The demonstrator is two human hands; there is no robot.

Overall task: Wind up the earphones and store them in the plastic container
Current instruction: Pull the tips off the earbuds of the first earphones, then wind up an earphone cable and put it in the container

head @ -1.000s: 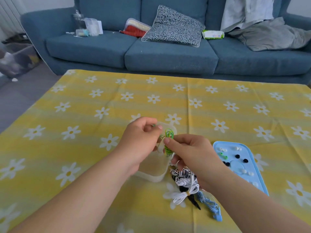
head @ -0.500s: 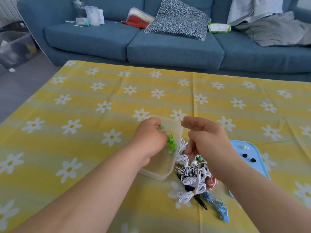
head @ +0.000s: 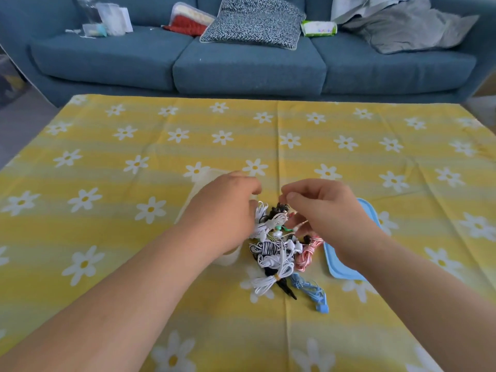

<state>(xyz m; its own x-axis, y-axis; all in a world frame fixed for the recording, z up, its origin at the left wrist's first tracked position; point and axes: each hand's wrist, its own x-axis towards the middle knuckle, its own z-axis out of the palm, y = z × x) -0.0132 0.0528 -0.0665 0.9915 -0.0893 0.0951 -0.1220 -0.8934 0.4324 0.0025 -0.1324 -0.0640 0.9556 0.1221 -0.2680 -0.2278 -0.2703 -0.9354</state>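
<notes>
A tangled pile of earphones (head: pixel 276 251), white, black, pink and blue, lies on the yellow daisy tablecloth (head: pixel 161 146). The clear plastic container (head: pixel 204 178) stands just left of the pile, mostly hidden under my left hand (head: pixel 225 210). That hand's fingers reach to the white cords at the pile's left edge; the back of the hand hides whether they grip anything. My right hand (head: pixel 330 210) hovers over the pile's top, its thumb and forefinger pinching a dark earphone bundle (head: pixel 280 208).
The container's light blue lid (head: pixel 338 267) lies right of the pile, partly under my right wrist. Behind the table stands a blue sofa (head: pixel 247 63) with a patterned cushion (head: pixel 255 22), a wipes pack (head: pixel 318 28) and clothes.
My left hand put the green earphones into the container and shifted right to the pile. My right hand left them and now pinches a dark bundle. The camera tilted down.
</notes>
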